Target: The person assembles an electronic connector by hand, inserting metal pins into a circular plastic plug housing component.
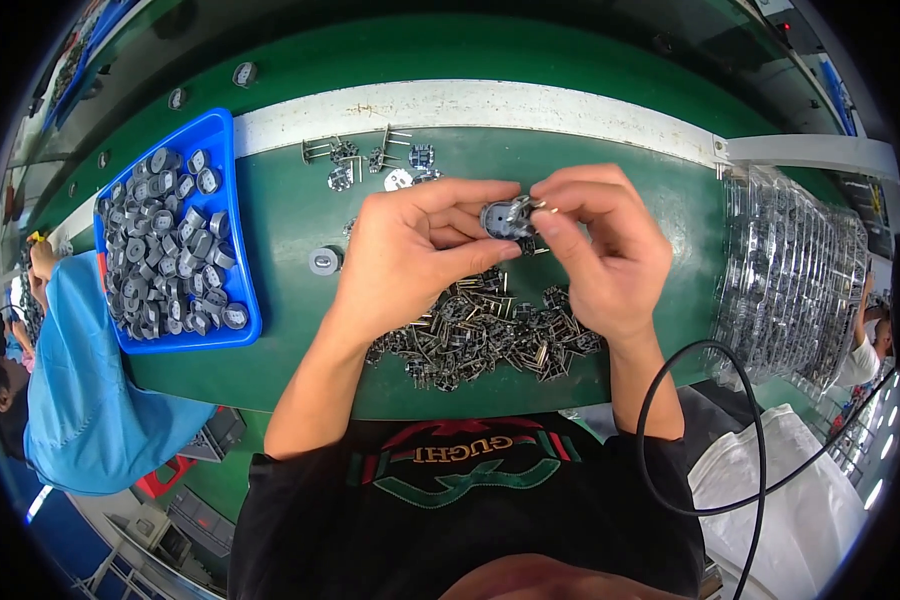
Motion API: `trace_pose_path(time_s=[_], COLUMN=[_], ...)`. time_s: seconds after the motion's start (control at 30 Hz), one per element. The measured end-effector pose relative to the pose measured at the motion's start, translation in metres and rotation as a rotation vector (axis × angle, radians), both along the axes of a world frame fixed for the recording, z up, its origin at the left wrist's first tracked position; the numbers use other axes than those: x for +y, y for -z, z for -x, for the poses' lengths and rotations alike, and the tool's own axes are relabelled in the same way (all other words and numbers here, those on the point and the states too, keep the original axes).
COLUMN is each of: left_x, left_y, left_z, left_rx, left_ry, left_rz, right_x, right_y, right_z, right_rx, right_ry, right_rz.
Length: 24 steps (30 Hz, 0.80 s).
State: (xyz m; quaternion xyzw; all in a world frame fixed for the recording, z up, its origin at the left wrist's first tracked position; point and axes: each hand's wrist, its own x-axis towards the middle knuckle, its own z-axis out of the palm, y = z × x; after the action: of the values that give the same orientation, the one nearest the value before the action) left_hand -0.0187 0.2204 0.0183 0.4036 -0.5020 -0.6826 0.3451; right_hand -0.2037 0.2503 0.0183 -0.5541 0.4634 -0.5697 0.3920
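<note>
Between the fingers of my left hand [410,235] is a small grey round plastic housing [497,220], held over the green table. My right hand [610,240] pinches a small dark part with metal pins [525,210] against the housing's right side; how far it sits inside cannot be made out. Below both hands lies a heap of dark pinned parts [490,335]. Just left of my left hand, a single grey housing [324,261] rests on the table. Several loose pinned parts [341,178] lie beyond my hands.
A blue tray [244,240] full of grey housings [165,250] stands at the left. Stacked clear plastic trays [785,280] are at the right, with a black cable [705,346] nearer me. A white rail [450,103] borders the table's far side. People work at both sides.
</note>
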Motion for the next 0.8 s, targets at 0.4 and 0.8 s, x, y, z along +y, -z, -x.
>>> trace_pose_path(time_s=[0.4, 0.8], left_x=[0.004, -0.066], left_y=[0.002, -0.014], left_z=[0.005, -0.007], left_rx=[-0.091, -0.428], left_ry=[-0.002, -0.17], left_rz=[0.122, 0.396], right_x=[-0.002, -0.005], right_y=[0.003, -0.001], right_z=[-0.004, 0.051], right_rx=[0.492, 0.59], right_ry=[0.004, -0.357], right_rz=[0.22, -0.024])
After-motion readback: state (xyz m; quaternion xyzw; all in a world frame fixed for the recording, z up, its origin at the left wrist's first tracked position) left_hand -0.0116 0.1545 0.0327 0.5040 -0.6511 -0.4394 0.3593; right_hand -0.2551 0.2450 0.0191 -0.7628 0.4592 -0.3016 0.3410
